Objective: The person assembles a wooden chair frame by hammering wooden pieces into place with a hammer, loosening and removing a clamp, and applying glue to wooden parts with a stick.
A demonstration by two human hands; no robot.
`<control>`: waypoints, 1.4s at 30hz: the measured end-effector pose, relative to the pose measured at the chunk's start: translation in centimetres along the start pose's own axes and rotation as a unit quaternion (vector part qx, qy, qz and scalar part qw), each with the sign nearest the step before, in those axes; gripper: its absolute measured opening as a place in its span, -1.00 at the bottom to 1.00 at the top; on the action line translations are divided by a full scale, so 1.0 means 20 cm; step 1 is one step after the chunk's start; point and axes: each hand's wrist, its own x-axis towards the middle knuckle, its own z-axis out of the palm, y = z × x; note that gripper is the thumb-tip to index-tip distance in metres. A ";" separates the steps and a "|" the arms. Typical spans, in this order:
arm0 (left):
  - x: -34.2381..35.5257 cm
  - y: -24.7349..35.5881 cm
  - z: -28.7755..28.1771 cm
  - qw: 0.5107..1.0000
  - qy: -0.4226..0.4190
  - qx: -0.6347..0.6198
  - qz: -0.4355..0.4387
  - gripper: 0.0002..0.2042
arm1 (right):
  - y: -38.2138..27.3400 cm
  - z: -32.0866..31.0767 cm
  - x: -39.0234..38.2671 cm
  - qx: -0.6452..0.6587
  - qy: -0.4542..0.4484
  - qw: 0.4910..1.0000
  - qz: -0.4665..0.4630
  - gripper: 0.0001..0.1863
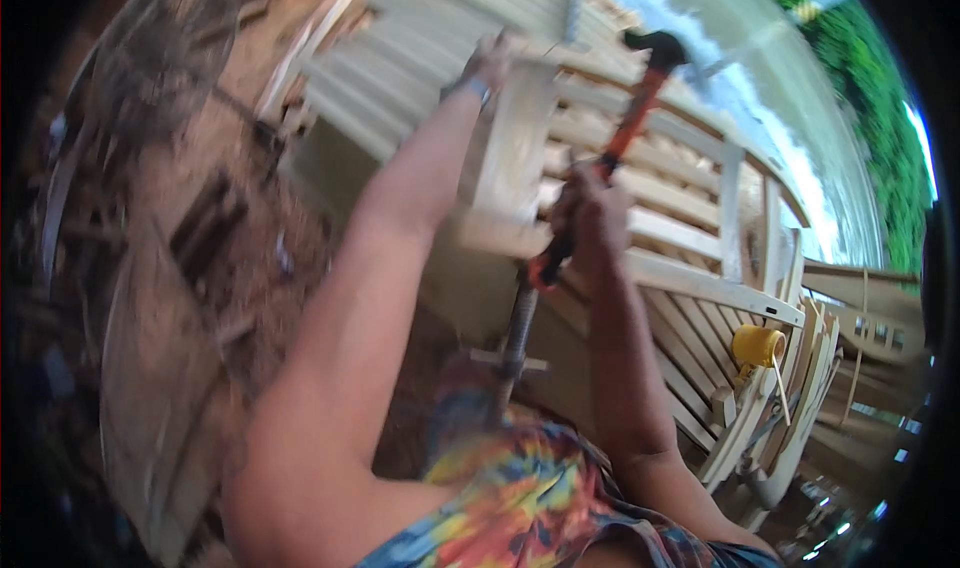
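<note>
My right hand (592, 218) is closed round the orange-and-black handle of a hammer (632, 126), whose dark head points up and away from me. The hammer is held over a slatted wooden frame (675, 203) of pale boards. My left hand (490, 63) reaches forward to the far end of a wide pale board (515, 143) at the frame's left side; its fingers are blurred and I cannot make out their grip. Below the right hand, a threaded metal rod (520, 318) with a crossbar stands out from the work toward me.
Stacked grooved boards (400, 78) lie beyond my left arm. At left are a round wire-guarded fan (165, 53) and scrap-strewn brown ground (270, 258). A yellow cup (758, 346) sits at right beside more slatted wooden pieces (690, 368). Green plants (855, 98) grow farther off.
</note>
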 end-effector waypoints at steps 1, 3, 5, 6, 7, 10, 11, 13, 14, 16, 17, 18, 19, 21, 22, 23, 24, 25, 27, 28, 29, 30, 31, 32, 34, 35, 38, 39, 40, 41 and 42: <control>0.03 -0.07 -0.09 0.941 -0.125 0.289 0.124 -0.35 | 0.00 -0.08 -0.06 0.028 -0.024 0.999 0.036 -0.65; -0.13 -0.29 -0.21 0.939 -0.019 0.304 0.159 -0.40 | 0.01 -0.21 -0.18 0.042 -0.029 0.997 0.064 -0.62; -0.35 -0.45 -0.45 0.957 -0.053 0.283 0.031 -0.37 | 0.05 -0.30 -0.31 -0.006 -0.025 0.998 0.053 -0.62; -0.51 -0.50 -0.60 0.998 -0.024 0.041 0.049 -0.48 | 0.06 -0.34 -0.39 -0.027 -0.015 0.999 0.035 -0.61; -0.64 -0.49 -0.75 0.976 0.012 -0.206 0.075 -0.57 | 0.08 -0.37 -0.46 -0.031 -0.014 0.999 0.040 -0.63; -1.21 -0.40 -1.19 0.983 0.082 -0.126 -0.101 -0.63 | 0.11 -0.39 -0.64 -0.044 -0.001 0.999 -0.006 -0.64; -1.37 -0.34 -1.33 0.993 0.076 -0.042 -0.080 -0.54 | 0.10 -0.39 -0.67 -0.039 -0.001 0.999 -0.013 -0.65; -1.57 -0.25 -1.47 0.983 0.087 -0.060 -0.152 -0.57 | 0.09 -0.36 -0.72 -0.022 -0.026 0.999 -0.030 -0.65; -1.65 -0.21 -1.52 0.981 0.089 -0.059 -0.161 -0.58 | 0.07 -0.34 -0.74 -0.007 -0.025 0.998 -0.055 -0.65; -1.71 -0.15 -1.58 0.976 0.107 -0.090 -0.165 -0.67 | 0.05 -0.29 -0.75 0.000 -0.038 0.995 -0.095 -0.66; -1.71 -0.13 -1.59 0.980 0.107 -0.073 -0.150 -0.68 | 0.04 -0.24 -0.74 -0.010 0.002 0.996 -0.092 -0.63; -1.69 -0.11 -1.60 0.978 0.092 -0.071 -0.172 -0.70 | 0.03 -0.19 -0.71 -0.019 0.006 0.987 -0.157 -0.64; -1.64 -0.08 -1.57 0.977 0.092 -0.114 -0.157 -0.73 | 0.02 -0.14 -0.67 0.006 -0.016 0.983 -0.181 -0.68; -1.51 -0.01 -1.53 0.981 0.061 -0.118 -0.143 -0.73 | 0.01 -0.02 -0.58 0.034 -0.042 0.977 -0.206 -0.68; -1.43 0.03 -1.49 0.986 0.041 -0.116 -0.116 -0.73 | 0.01 0.05 -0.52 0.029 -0.023 0.976 -0.214 -0.67; -1.35 0.05 -1.42 0.991 0.022 -0.098 -0.086 -0.69 | 0.02 0.10 -0.46 0.056 -0.025 0.979 -0.193 -0.65; -1.27 0.07 -1.36 0.995 -0.003 -0.087 -0.051 -0.63 | 0.04 0.15 -0.41 0.083 -0.014 0.983 -0.165 -0.63; -1.18 0.09 -1.29 0.997 -0.028 -0.063 -0.026 -0.59 | 0.06 0.20 -0.36 0.106 -0.010 0.986 -0.128 -0.62; -0.96 0.11 -1.15 0.993 -0.111 -0.046 0.002 -0.35 | 0.11 0.29 -0.23 0.065 0.022 0.992 -0.106 -0.61; -0.86 0.11 -1.07 0.991 -0.129 -0.025 0.033 -0.25 | 0.12 0.33 -0.16 0.038 0.047 0.994 -0.089 -0.60; -0.77 0.12 -0.99 0.987 -0.153 -0.003 0.045 -0.15 | 0.12 0.36 -0.09 0.029 0.062 0.996 -0.061 -0.59; -0.65 0.13 -0.92 0.980 -0.189 0.044 0.051 0.01 | 0.12 0.39 -0.02 0.028 0.076 0.995 -0.056 -0.59; -0.56 0.14 -0.83 0.975 -0.199 0.053 0.084 0.03 | 0.12 0.42 0.04 0.023 0.068 0.997 -0.029 -0.59; -0.47 0.15 -0.74 0.968 -0.215 0.061 0.112 0.06 | 0.11 0.44 0.08 0.014 0.080 0.997 0.008 -0.60; -0.33 0.17 -0.59 0.956 -0.233 0.053 0.171 0.07 | 0.11 0.49 0.15 -0.014 0.098 0.995 -0.017 -0.60; -0.26 0.17 -0.52 0.956 -0.193 0.102 0.196 0.06 | 0.10 0.51 0.16 -0.023 0.116 0.992 -0.035 -0.59; -0.06 0.14 -0.34 0.937 -0.211 0.131 0.246 0.12 | 0.12 0.57 0.20 -0.020 0.147 0.986 -0.081 -0.58; 0.00 0.12 -0.29 0.943 -0.227 0.116 0.215 0.22 | 0.13 0.59 0.21 -0.032 0.169 0.978 -0.119 -0.58; 0.05 0.10 -0.24 0.943 -0.237 0.121 0.202 0.22 | 0.14 0.60 0.24 -0.044 0.190 0.960 -0.199 -0.58; 0.09 0.08 -0.21 0.945 -0.250 0.078 0.194 0.25 | 0.15 0.63 0.27 -0.051 0.216 0.955 -0.196 -0.57; 0.13 0.05 -0.18 0.945 -0.278 0.062 0.161 0.28 | 0.15 0.65 0.30 -0.047 0.210 0.963 -0.163 -0.57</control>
